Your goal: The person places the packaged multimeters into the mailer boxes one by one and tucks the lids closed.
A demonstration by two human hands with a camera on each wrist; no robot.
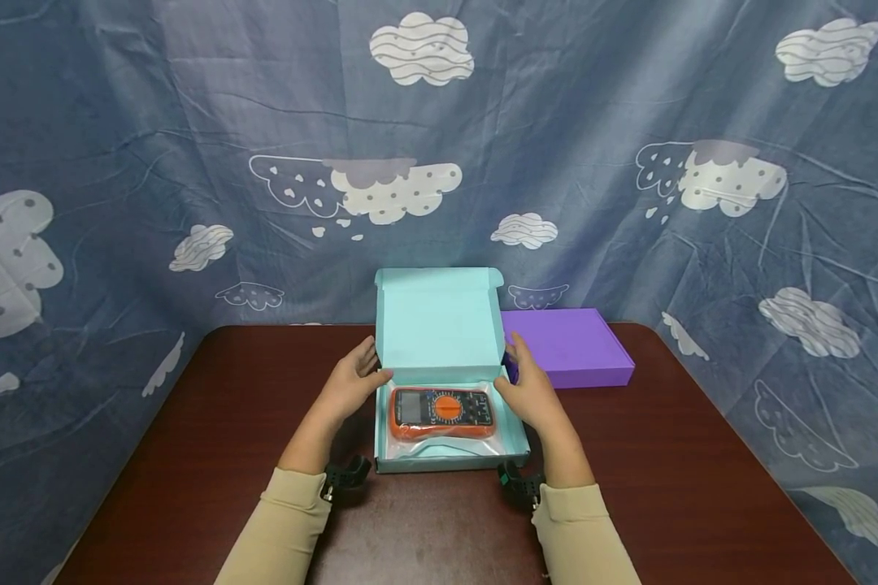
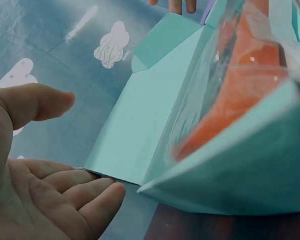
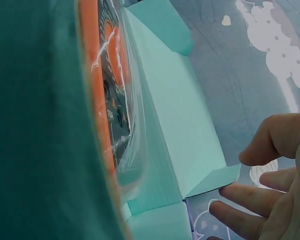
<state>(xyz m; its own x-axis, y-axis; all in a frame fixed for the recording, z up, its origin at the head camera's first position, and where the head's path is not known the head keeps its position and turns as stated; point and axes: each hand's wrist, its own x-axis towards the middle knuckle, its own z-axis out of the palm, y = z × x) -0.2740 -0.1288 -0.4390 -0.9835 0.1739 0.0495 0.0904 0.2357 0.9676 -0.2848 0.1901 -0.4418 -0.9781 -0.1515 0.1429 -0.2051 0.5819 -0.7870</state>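
Observation:
A light teal cardboard box (image 1: 380,439) stands on the table with its lid (image 1: 439,317) raised at the back. Inside lies an orange and black multimeter (image 1: 448,409) in a clear plastic bag (image 1: 439,449). My left hand (image 1: 347,386) is at the box's left side, its fingers (image 2: 90,192) straight against the lid's side edge and its thumb spread away. At the right side is my right hand (image 1: 532,390), with loosely bent fingers beside the lid's side flap (image 3: 215,181). Its thumb tip is close to that flap; whether it touches, I cannot tell. Neither hand grips anything.
A closed purple box (image 1: 571,345) lies behind and to the right of the teal box, close to the right hand. Dark brown table (image 1: 702,487) surface surrounds both boxes. A blue cloud-print curtain (image 1: 593,97) hangs behind the table.

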